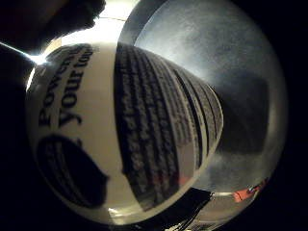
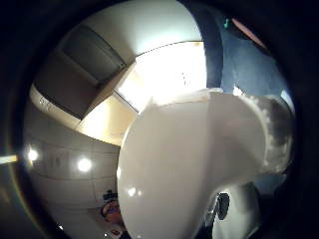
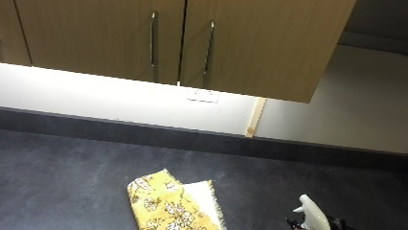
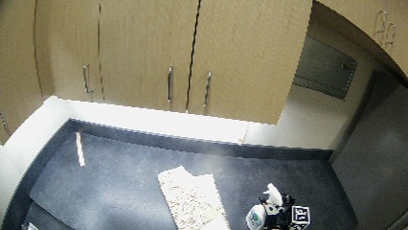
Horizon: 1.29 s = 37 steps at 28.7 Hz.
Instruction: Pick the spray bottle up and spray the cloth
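Dark countertop [image 3: 76, 167] under wooden wall cabinets [image 3: 191, 43] carries the folded yellow cloth [image 3: 169, 203]; beside it, the gloved right hand [image 4: 280, 215] grips the spray bottle [image 4: 265, 211].

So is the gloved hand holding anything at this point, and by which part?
It looks so: the spray bottle, apparently round its body just below the white trigger head. Its label fills the palm view, but the fingers themselves cannot be made out.

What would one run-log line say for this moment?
stage: bottle pickup | right hand: holds spray bottle | cloth: folded on counter, apart from bottle
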### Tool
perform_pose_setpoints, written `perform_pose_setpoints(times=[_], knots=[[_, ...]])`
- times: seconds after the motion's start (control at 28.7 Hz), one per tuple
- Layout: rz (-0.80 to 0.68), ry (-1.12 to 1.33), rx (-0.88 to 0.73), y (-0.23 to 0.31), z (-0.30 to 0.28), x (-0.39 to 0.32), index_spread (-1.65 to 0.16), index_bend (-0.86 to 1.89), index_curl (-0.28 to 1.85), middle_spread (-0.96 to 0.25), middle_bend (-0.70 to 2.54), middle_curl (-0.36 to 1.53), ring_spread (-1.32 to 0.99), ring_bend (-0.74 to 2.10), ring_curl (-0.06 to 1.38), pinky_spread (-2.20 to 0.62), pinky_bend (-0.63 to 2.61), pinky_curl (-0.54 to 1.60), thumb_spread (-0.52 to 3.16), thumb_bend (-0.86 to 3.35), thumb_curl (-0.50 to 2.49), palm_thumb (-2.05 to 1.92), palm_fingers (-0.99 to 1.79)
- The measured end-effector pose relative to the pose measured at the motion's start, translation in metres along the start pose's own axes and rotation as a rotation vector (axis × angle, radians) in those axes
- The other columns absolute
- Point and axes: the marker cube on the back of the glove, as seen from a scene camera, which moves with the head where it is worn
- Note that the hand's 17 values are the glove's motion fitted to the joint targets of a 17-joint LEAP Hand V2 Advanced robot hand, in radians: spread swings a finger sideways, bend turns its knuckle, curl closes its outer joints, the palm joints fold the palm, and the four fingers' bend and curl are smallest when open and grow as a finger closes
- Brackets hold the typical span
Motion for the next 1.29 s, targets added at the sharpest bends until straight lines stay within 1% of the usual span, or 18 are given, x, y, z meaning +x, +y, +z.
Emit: perform_pose_setpoints(times=[0.14,0.21,0.38,0.42,0.59,0.84,1.05,1.18,1.29], knots=[[0.003,-0.019,-0.002,0.006,0.011,-0.01,-0.32,0.17,0.26,0.05,0.23,0.31,0.11,0.39,0.29,0.16,0.49,0.27,0.92,0.18,0.45,0.89,0.45],[0.006,-0.032,0.0,0.007,0.015,-0.012,-0.31,0.22,0.28,0.05,0.23,0.32,0.11,0.38,0.29,0.17,0.46,0.26,0.92,0.17,0.45,0.9,0.52],[-0.027,-0.061,-0.008,0.0,0.015,-0.001,-0.25,0.25,0.31,0.04,0.35,0.37,0.07,0.42,0.3,0.15,0.3,0.22,0.9,0.17,0.48,0.97,0.82],[-0.033,-0.064,-0.013,0.0,0.015,-0.001,-0.24,0.3,0.33,0.03,0.38,0.38,0.05,0.43,0.31,0.14,0.26,0.21,0.88,0.17,0.49,0.98,0.91],[-0.042,-0.075,-0.054,0.007,0.022,-0.015,-0.2,0.33,0.38,0.0,0.43,0.42,-0.01,0.4,0.33,0.09,0.23,0.23,0.85,0.17,0.51,1.05,1.06],[-0.04,-0.08,-0.065,0.015,0.024,-0.026,-0.18,0.35,0.45,-0.01,0.45,0.47,-0.06,0.4,0.38,0.03,0.21,0.27,0.84,0.15,0.54,1.1,1.09],[-0.068,-0.053,-0.048,-0.002,0.008,-0.005,-0.18,0.34,0.48,-0.01,0.44,0.49,-0.08,0.38,0.4,0.01,0.2,0.29,0.83,0.12,0.56,1.12,1.1],[-0.069,-0.08,-0.02,-0.002,0.005,-0.031,-0.18,0.32,0.49,-0.01,0.44,0.5,-0.09,0.38,0.41,0.0,0.2,0.31,0.84,0.11,0.57,1.13,1.1],[-0.105,-0.092,0.006,-0.004,-0.001,-0.065,-0.18,0.31,0.51,-0.02,0.43,0.5,-0.1,0.38,0.42,-0.01,0.2,0.32,0.84,0.1,0.58,1.14,1.11]])
